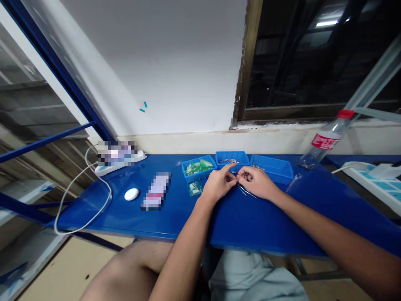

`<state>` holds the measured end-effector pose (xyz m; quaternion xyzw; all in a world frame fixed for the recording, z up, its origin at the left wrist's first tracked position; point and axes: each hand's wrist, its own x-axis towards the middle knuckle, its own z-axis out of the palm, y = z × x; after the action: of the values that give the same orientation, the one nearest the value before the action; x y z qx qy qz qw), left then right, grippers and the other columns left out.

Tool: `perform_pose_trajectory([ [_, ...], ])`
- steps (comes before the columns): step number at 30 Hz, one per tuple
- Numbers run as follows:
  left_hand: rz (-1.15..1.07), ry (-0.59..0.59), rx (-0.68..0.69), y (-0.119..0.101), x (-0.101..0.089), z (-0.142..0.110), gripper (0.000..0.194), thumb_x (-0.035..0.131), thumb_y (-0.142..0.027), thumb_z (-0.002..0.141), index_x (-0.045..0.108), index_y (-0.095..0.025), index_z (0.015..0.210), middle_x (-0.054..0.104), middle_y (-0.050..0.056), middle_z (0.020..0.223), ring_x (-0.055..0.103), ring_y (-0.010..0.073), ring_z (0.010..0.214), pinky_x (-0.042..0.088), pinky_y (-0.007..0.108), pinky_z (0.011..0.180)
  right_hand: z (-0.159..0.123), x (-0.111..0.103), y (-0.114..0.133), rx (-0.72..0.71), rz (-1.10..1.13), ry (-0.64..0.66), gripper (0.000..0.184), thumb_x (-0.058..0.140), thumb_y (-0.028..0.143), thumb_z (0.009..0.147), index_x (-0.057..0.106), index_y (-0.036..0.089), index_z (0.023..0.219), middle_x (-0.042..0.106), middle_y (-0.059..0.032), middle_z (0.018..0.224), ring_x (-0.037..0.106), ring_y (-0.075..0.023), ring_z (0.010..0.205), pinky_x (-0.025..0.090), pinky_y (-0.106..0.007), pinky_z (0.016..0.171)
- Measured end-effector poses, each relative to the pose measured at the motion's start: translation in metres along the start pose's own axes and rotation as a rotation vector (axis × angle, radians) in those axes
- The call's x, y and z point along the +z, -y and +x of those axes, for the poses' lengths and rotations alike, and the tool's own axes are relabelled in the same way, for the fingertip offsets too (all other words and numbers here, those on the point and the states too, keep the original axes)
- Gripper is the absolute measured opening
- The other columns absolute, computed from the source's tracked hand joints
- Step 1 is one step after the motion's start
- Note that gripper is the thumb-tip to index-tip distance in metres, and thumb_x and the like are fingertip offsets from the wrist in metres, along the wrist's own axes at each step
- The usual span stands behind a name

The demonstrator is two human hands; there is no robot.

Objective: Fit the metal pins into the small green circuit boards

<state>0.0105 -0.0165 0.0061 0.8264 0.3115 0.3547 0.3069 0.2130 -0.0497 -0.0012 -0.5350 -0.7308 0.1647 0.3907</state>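
My left hand (pixel 219 183) and my right hand (pixel 257 182) meet over the blue table, their fingertips almost touching. The left thumb and a finger are pinched together while its index finger stretches forward. Curled inward, the right fingers close on something too small to make out. Several thin metal pins (pixel 247 192) lie on the table just under and in front of my right hand. Beyond the hands stands a blue bin (pixel 232 155) with similar metal pieces in it. Left of it, another blue bin (pixel 198 169) holds small green-tinted plastic packets (pixel 199 166).
A third blue bin (pixel 272 169) with small metal parts sits at right. One packet (pixel 195 188) lies by the left bin. On the table (pixel 269 225) are a white oval object (pixel 131 194), a pixelated flat item (pixel 156 191), a cable (pixel 67 230) and a red-capped bottle (pixel 324 141).
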Motion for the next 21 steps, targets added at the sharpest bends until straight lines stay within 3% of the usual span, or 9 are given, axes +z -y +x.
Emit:
perform_pose_trajectory([
  [3, -0.064, -0.045, 0.014, -0.003, 0.001, 0.002, 0.061, 0.068, -0.011, 0.086, 0.057, -0.022, 0.145, 0.080, 0.002, 0.097, 0.076, 0.0162, 0.086, 0.060, 0.026, 0.085, 0.001, -0.001, -0.002, 0.036, 0.066, 0.008, 0.015, 0.056, 0.029, 0.090, 0.066, 0.022, 0.080, 0.068, 0.0011, 0.071, 0.057, -0.0161, 0.061, 0.043, -0.029, 0.059],
  [9, -0.355, -0.205, -0.086, -0.001, 0.001, 0.008, 0.057, 0.072, -0.021, 0.090, 0.053, -0.017, 0.145, 0.080, 0.008, 0.102, 0.076, 0.0188, 0.090, 0.061, 0.031, 0.086, 0.001, 0.004, 0.000, 0.082, 0.387, 0.053, 0.032, 0.057, 0.047, 0.096, 0.072, 0.020, 0.093, 0.075, -0.0053, 0.087, 0.070, -0.0216, 0.081, 0.055, -0.034, 0.074],
  [13, -0.467, -0.203, -0.138, 0.005, 0.001, 0.009, 0.059, 0.076, -0.025, 0.090, 0.054, -0.018, 0.144, 0.081, 0.009, 0.103, 0.078, 0.0204, 0.091, 0.062, 0.034, 0.089, 0.000, 0.010, 0.003, 0.135, 0.472, 0.092, 0.037, 0.066, 0.055, 0.092, 0.075, 0.019, 0.095, 0.078, -0.0066, 0.090, 0.072, -0.0222, 0.084, 0.057, -0.036, 0.080],
  [21, -0.476, -0.153, -0.184, 0.000, -0.001, 0.007, 0.044, 0.078, -0.030, 0.090, 0.067, -0.017, 0.131, 0.082, 0.011, 0.108, 0.079, 0.0243, 0.100, 0.062, 0.040, 0.097, 0.001, 0.011, -0.001, 0.225, 0.490, -0.012, 0.046, 0.079, 0.064, 0.078, 0.078, 0.020, 0.090, 0.080, -0.0085, 0.086, 0.073, -0.0242, 0.078, 0.059, -0.037, 0.074],
])
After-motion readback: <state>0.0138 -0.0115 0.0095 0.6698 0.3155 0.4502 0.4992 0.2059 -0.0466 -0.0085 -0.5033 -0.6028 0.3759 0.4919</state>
